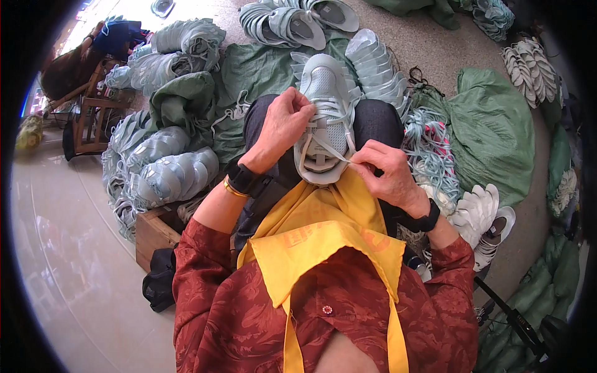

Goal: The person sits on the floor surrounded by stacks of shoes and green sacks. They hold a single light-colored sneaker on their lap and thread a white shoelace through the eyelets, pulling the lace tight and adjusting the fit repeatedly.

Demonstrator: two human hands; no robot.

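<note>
A pale blue-grey shoe upper (323, 96) lies across my lap between my knees, its toe pointing away from me. White shoelace (329, 148) crosses its throat, partly threaded. My right hand (387, 174) pinches a lace end beside the upper's near right side and holds it taut. At the upper's left edge, my left hand (283, 124) is closed at the lacing with thumb and fingers together; the bit of lace between them is mostly hidden. Under the heel end lies my yellow apron (323, 211).
Stacked pale blue uppers (177, 168) lie at left beside a wooden box (155, 233). More uppers (376, 68) sit beyond my knees. At right are a bundle of pale blue laces (429, 149), a green sack (491, 137) and white uppers (476, 214). A wooden chair (93, 124) stands far left.
</note>
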